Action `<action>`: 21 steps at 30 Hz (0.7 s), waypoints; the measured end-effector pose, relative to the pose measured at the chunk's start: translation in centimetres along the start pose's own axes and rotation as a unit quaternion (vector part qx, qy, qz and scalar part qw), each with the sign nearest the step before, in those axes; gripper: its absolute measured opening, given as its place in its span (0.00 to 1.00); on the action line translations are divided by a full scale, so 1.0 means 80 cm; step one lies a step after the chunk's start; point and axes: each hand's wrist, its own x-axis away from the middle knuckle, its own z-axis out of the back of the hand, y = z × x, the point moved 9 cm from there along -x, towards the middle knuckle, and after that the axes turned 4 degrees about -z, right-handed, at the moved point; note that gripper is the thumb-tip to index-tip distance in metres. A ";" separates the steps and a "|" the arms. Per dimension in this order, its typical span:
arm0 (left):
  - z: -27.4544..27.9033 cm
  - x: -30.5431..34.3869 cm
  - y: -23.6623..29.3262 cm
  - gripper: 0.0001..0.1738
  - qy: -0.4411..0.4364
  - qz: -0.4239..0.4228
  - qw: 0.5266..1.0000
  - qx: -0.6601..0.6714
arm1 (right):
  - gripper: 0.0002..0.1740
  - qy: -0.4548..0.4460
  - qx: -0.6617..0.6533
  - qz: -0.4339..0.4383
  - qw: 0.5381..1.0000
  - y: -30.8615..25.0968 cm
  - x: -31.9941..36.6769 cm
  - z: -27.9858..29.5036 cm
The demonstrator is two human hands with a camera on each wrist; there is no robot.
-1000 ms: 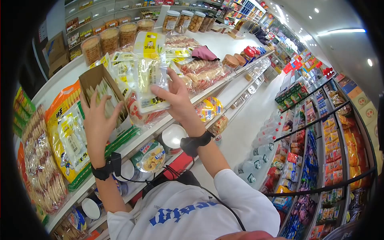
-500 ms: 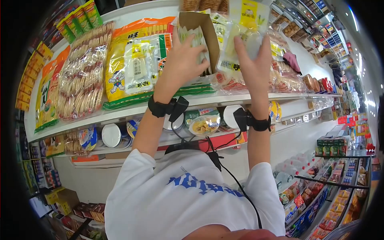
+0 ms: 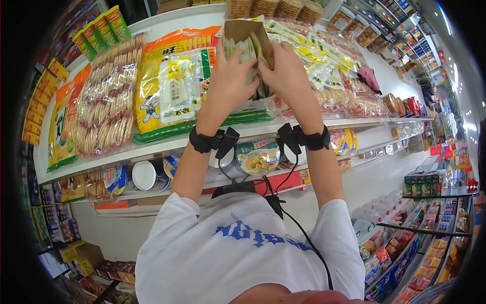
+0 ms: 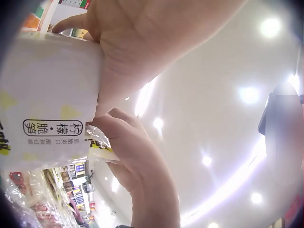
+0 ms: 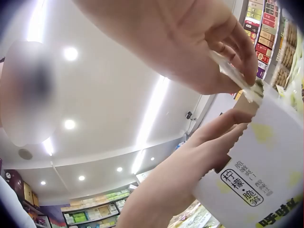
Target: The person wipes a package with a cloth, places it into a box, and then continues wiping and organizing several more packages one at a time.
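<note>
An open cardboard box (image 3: 238, 26), brown inside, stands on the shelf with slim pale packets (image 3: 236, 46) upright in it. Its white front (image 5: 254, 161) carries yellow spots and black print. My left hand (image 3: 228, 83) grips the box at its left side, some fingers reaching over the opening. From the right, my right hand (image 3: 287, 71) reaches to the box's top edge. It pinches a slim packet (image 5: 232, 73) at the opening, as the right wrist view shows. The lower part of that packet is hidden by the box.
Left of the box lie a large yellow and orange snack bag (image 3: 147, 88) with a clear pouch (image 3: 176, 91) on it, and bagged stacked crackers (image 3: 104, 96). Clear-and-yellow pouches (image 3: 324, 73) spread to the right. Round tubs (image 3: 263, 9) stand behind; bowls (image 3: 259, 158) sit below.
My right hand has let go of the clear-and-yellow pouch on the right and moved left to the box, where it now pinches a packet. The head view has swung left.
</note>
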 end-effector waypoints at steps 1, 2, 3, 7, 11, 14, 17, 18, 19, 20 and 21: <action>0.001 0.001 0.000 0.20 0.001 0.001 1.000 -0.002 | 0.22 -0.009 -0.014 -0.009 1.000 0.000 0.002 0.002; 0.000 0.001 0.000 0.21 -0.004 0.001 1.000 0.001 | 0.19 -0.019 -0.029 -0.018 0.999 0.002 0.004 0.001; -0.001 0.001 0.000 0.21 -0.008 0.002 1.000 0.003 | 0.16 0.022 -0.006 0.028 0.999 -0.004 0.007 0.008; -0.004 0.002 0.000 0.26 -0.026 0.007 1.000 -0.010 | 0.12 0.091 0.046 0.131 0.986 0.011 0.024 -0.006; 0.002 -0.003 0.008 0.30 -0.027 0.007 1.000 0.006 | 0.15 0.034 0.067 0.086 0.994 0.033 0.027 -0.035; 0.006 -0.005 0.016 0.28 -0.030 -0.015 0.999 0.009 | 0.19 -0.059 0.028 0.119 0.991 0.039 0.023 -0.049; 0.001 -0.001 0.009 0.22 -0.049 -0.019 0.999 0.003 | 0.24 -0.084 -0.158 0.060 0.982 0.049 0.024 -0.034; 0.001 -0.001 0.008 0.20 -0.048 -0.013 0.999 0.005 | 0.25 -0.058 -0.220 0.018 0.974 0.055 0.028 -0.013; 0.003 -0.001 0.007 0.19 -0.044 -0.003 0.999 0.007 | 0.26 -0.035 -0.281 -0.020 0.959 0.064 0.027 0.004; 0.004 0.000 0.004 0.17 -0.041 0.009 0.999 0.008 | 0.29 0.053 -0.216 0.005 0.975 0.070 0.024 0.026; 0.005 0.000 0.003 0.17 -0.028 0.009 1.000 0.006 | 0.30 0.056 -0.154 0.009 0.987 0.083 0.023 0.029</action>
